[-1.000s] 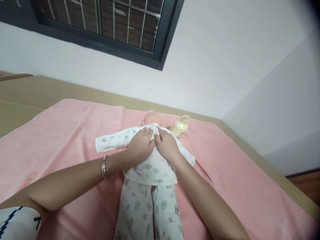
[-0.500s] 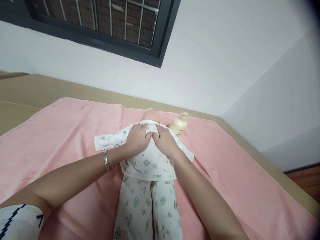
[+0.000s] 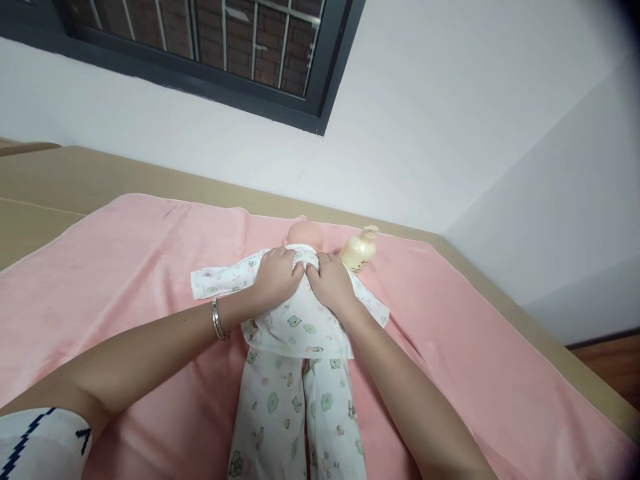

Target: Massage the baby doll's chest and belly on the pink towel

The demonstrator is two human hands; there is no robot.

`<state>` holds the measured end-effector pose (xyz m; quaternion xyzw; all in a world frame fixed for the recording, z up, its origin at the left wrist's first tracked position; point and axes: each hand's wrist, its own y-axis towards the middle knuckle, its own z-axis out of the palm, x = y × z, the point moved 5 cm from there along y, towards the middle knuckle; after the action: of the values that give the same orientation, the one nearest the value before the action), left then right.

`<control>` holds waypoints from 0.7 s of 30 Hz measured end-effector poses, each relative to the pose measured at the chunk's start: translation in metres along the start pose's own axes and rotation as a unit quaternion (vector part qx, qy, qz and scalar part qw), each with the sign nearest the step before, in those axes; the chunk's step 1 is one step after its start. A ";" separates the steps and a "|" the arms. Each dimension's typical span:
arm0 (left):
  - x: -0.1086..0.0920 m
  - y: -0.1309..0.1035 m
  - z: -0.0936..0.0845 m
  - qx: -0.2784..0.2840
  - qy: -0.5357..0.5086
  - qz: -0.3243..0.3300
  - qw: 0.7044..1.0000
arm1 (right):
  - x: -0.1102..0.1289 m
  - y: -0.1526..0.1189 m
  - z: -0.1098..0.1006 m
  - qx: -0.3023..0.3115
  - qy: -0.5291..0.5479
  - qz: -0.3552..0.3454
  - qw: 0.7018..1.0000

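A baby doll (image 3: 305, 235) lies stretched out with its head away from me; no face shows on its smooth, bare head. It wears a white printed top (image 3: 300, 330) and matching trousers (image 3: 273, 407). My left hand (image 3: 278, 275) rests on the left of the upper body, fingers stretched over the shoulder area and a silver bangle at the wrist. On the right side, my right hand (image 3: 331, 280) lies the same way, its thumb close to the left one. Both hands are open and press on the cloth, gripping nothing.
A cream pump bottle (image 3: 358, 252) stands just right of the doll's head. Under everything lies a pink blanket (image 3: 165, 260) over a tan padded surface (image 3: 165, 175). Beyond it rise a white wall (image 3: 420, 113) and a dark-framed, barred window (image 3: 314, 110).
Both hands have shifted very slightly toward me on the doll's upper body, and a little more of its head shows. The bottle has stayed in place.
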<state>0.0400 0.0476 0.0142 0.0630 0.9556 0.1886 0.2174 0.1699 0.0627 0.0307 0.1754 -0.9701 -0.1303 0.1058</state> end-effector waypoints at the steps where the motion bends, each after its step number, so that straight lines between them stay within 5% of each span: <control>1: 0.000 0.001 0.000 0.003 0.000 0.001 1.000 | 0.000 0.000 0.000 -0.002 0.000 0.005 1.000; 12: 0.002 0.009 0.001 0.042 -0.027 0.032 0.998 | 0.009 -0.005 -0.006 -0.020 -0.019 0.049 0.998; 21: -0.001 0.007 -0.002 0.011 0.022 0.056 0.998 | 0.018 -0.009 -0.010 -0.014 -0.070 0.056 0.996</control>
<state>0.0408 0.0529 0.0186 0.1145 0.9571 0.1912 0.1852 0.1587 0.0460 0.0402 0.1098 -0.9815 -0.1494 0.0470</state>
